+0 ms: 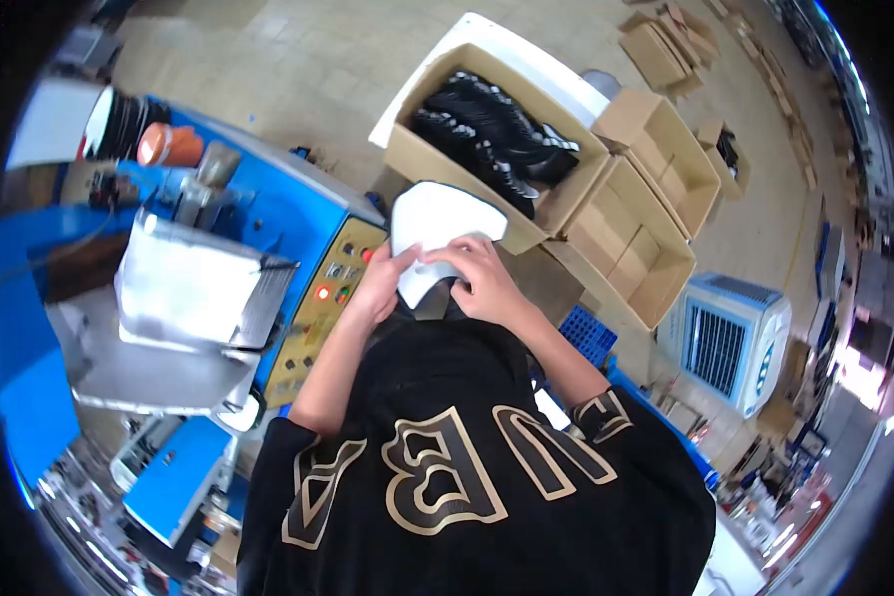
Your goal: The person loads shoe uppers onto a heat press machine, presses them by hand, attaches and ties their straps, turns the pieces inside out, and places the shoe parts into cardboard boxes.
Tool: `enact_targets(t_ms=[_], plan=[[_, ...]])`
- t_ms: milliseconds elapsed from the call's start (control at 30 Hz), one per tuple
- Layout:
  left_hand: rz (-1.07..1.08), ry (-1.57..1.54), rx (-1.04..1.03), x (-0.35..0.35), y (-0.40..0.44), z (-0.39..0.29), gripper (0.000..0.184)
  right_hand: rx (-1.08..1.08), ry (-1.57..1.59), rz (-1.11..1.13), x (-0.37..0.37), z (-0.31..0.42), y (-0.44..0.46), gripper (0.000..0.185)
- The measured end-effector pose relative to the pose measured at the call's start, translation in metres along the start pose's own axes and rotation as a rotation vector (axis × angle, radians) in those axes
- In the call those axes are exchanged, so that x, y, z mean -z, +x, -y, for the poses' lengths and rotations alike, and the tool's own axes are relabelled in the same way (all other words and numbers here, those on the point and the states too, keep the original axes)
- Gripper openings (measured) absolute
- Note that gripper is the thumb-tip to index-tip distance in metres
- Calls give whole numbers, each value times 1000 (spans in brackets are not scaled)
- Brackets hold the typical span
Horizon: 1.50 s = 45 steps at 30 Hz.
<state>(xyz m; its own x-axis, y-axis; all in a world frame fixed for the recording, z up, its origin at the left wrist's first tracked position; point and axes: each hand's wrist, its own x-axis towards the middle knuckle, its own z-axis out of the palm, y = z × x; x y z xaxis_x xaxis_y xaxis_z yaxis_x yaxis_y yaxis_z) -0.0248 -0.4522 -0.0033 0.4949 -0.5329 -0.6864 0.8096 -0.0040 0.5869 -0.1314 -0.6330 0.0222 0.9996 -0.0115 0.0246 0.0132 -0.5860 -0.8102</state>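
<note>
In front of my torso I hold a white curved piece [445, 214] with a thin dark edge; its exact kind I cannot make out. My left hand [379, 283] grips its left side, thumb pressed on the white face. From the right, my right hand [482, 280] pinches the same piece, its fingertips close to my left thumb. Just beyond it stands a cardboard box [437, 159] holding many black pieces with white parts [487, 134], stacked in rows.
To the left is a blue machine with a yellow control panel [313, 318], lit buttons and a metal cover [184, 283]. Two open cardboard boxes [621, 233] [666, 149] stand at the right, near an air cooler [725, 338]. A blue crate [588, 335] sits beside my right forearm.
</note>
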Motion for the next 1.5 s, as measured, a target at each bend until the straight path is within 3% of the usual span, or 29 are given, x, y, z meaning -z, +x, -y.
enact_targets(t_ms=[100, 200, 233, 300, 333, 400, 467, 633, 867, 967, 1067, 1133, 1167, 1267, 1400, 1433, 1500], plan=[[-124, 64, -94, 80, -40, 28, 43, 124, -40, -66, -40, 30, 27, 49], [-225, 168, -129, 149, -74, 63, 47, -5, -123, -83, -108, 45, 53, 46], [-276, 203, -146, 165, -88, 70, 49, -122, 5, 164, -126, 45, 62, 47], [-422, 173, -157, 188, -117, 76, 53, -170, -33, 342, -168, 52, 77, 44], [-549, 156, -208, 219, -107, 110, 52, -186, -53, 442, -193, 59, 82, 43], [-753, 339, -402, 227, -131, 112, 49, -103, -70, 437, -232, 81, 86, 34], [-721, 272, -425, 253, -150, 121, 46, -53, 7, 419, -264, 101, 89, 32], [-1010, 221, -557, 289, -169, 146, 41, 68, -55, 472, -323, 131, 96, 29], [-952, 375, -473, 310, -209, 140, 36, 80, -109, 556, -348, 139, 88, 25], [-954, 495, -619, 324, -203, 162, 35, 143, 35, 536, -348, 122, 84, 22], [-877, 674, -620, 322, -217, 160, 26, 150, 46, 517, -330, 117, 83, 20], [-703, 779, -793, 315, -224, 147, 27, 89, 28, 457, -311, 112, 77, 20], [-607, 828, -880, 310, -226, 138, 28, -54, 49, 457, -303, 108, 74, 15], [-452, 1074, -990, 298, -221, 114, 34, -143, 520, 259, -292, 75, 57, 21], [-324, 1125, -1147, 285, -215, 91, 37, -73, 580, 171, -266, 73, 45, 25], [-286, 963, -1067, 289, -209, 100, 29, -72, 481, 237, -262, 74, 48, 20], [-398, 673, -692, 291, -204, 117, 23, -78, 289, 364, -256, 75, 48, 11]])
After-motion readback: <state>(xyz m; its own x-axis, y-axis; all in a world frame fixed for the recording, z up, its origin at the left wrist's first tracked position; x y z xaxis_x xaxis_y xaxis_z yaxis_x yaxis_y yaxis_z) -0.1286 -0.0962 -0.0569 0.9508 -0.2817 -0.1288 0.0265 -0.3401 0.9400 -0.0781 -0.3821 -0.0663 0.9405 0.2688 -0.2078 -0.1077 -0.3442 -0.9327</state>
